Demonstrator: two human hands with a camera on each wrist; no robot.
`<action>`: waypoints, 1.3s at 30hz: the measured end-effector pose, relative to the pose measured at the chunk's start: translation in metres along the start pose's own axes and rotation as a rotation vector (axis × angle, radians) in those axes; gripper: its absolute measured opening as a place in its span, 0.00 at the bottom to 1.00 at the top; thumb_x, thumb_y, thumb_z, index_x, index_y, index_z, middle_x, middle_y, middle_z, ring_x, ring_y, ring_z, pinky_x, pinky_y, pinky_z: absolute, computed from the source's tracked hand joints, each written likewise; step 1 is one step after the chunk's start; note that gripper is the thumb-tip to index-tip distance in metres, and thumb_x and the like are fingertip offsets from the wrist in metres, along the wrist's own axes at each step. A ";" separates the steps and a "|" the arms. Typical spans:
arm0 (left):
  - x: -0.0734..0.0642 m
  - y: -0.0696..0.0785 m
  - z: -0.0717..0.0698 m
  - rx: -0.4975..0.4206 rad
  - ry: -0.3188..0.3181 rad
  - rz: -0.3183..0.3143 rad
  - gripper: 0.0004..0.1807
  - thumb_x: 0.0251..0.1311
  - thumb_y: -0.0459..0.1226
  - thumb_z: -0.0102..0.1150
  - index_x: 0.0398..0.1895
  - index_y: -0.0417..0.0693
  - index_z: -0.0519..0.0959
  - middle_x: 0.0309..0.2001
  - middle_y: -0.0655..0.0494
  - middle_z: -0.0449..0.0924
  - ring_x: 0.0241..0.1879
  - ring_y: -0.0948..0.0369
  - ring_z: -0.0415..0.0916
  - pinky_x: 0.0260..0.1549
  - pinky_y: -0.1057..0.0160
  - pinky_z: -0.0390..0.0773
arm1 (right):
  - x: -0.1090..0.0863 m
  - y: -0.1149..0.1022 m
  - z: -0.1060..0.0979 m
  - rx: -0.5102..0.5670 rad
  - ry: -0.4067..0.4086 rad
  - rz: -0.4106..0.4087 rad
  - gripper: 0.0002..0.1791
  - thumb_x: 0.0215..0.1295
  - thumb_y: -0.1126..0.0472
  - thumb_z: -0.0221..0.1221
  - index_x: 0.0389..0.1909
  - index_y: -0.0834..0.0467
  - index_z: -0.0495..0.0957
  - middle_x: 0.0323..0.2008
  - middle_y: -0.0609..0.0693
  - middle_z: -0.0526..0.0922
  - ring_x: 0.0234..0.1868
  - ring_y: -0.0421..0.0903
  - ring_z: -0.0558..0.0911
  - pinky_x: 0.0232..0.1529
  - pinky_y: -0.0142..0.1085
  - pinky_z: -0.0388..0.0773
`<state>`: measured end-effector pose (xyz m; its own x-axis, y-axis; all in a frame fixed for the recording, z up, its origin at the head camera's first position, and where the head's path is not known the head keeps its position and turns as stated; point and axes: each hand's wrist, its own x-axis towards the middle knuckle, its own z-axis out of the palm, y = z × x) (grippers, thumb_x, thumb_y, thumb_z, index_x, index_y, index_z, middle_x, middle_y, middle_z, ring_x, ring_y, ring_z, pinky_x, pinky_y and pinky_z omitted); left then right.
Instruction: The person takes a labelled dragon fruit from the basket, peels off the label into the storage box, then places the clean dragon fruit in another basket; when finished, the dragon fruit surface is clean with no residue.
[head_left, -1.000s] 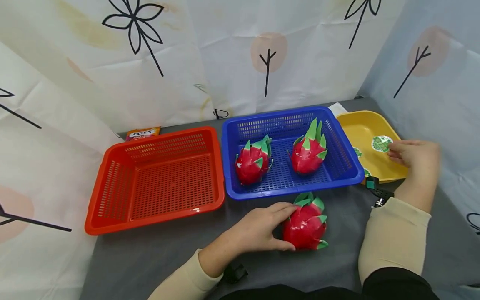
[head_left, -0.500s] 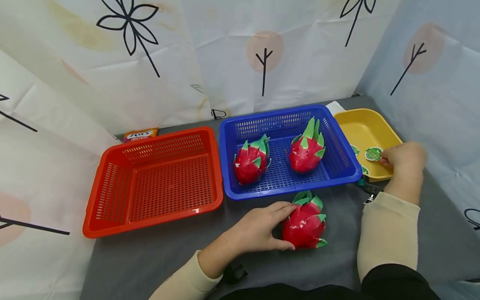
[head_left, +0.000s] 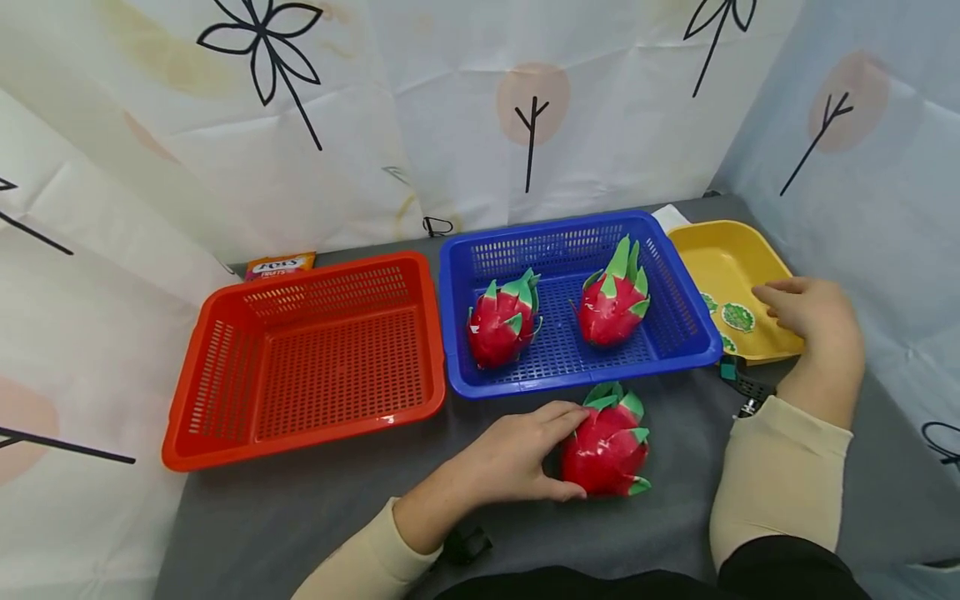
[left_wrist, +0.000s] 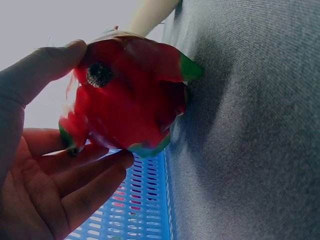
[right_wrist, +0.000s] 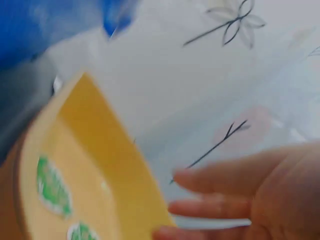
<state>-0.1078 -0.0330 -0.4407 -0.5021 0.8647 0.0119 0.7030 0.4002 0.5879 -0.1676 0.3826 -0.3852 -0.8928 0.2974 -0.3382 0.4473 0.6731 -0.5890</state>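
Observation:
My left hand (head_left: 510, 458) holds a red dragon fruit (head_left: 606, 452) with green-tipped scales on the grey table, thumb on its near side and fingers on the far side. In the left wrist view, the dark round end of this fruit faces the camera. Over the right part of a yellow tray (head_left: 731, 250) hovers my right hand (head_left: 821, 321), fingers extended and slightly bent, with nothing between them. A round green-and-white sticker (head_left: 738, 317) lies in the tray just left of those fingertips. Two more stickers near the tray's left side are partly hidden by the blue basket.
Two dragon fruits (head_left: 501, 325) sit apart in the blue basket (head_left: 570, 385), beside the tray. Left of it stands a red-orange basket (head_left: 337, 375), with an orange snack packet (head_left: 279, 265) behind. Patterned cloth (head_left: 450, 108) hangs around the table.
My right hand has let go of the green sticker, which now lies lower and further left in the yellow tray. The left hand keeps its hold on the dragon fruit.

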 end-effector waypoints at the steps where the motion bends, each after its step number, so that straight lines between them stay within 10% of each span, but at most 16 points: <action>1: 0.000 0.000 0.000 -0.007 0.000 -0.003 0.47 0.58 0.54 0.73 0.77 0.48 0.64 0.71 0.56 0.69 0.62 0.65 0.72 0.56 0.69 0.76 | -0.001 -0.004 0.000 0.022 -0.047 -0.032 0.48 0.76 0.33 0.44 0.76 0.71 0.57 0.66 0.77 0.66 0.64 0.72 0.68 0.60 0.60 0.71; 15: 0.003 -0.001 0.007 0.038 0.050 -0.018 0.54 0.51 0.58 0.77 0.76 0.47 0.61 0.68 0.55 0.67 0.61 0.63 0.72 0.55 0.67 0.78 | 0.010 -0.035 0.035 0.041 -0.322 -0.332 0.41 0.77 0.47 0.56 0.78 0.68 0.54 0.63 0.68 0.70 0.58 0.61 0.75 0.63 0.56 0.74; 20: 0.004 -0.005 0.011 0.002 0.080 -0.067 0.53 0.49 0.54 0.80 0.76 0.47 0.63 0.64 0.55 0.66 0.59 0.62 0.73 0.52 0.66 0.80 | 0.013 -0.035 0.040 0.109 -0.354 -0.336 0.37 0.78 0.53 0.56 0.77 0.69 0.56 0.60 0.69 0.74 0.51 0.55 0.83 0.53 0.43 0.83; 39: -0.010 0.013 -0.012 -0.086 0.025 0.095 0.50 0.47 0.51 0.82 0.71 0.48 0.66 0.58 0.59 0.68 0.55 0.68 0.73 0.51 0.75 0.76 | 0.007 -0.031 0.034 0.140 -0.371 -0.322 0.37 0.79 0.54 0.55 0.78 0.68 0.55 0.63 0.70 0.74 0.55 0.59 0.84 0.55 0.50 0.81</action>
<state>-0.0997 -0.0397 -0.4233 -0.4486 0.8892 0.0901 0.7026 0.2886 0.6505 -0.1862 0.3405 -0.3940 -0.9190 -0.1877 -0.3467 0.1785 0.5861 -0.7904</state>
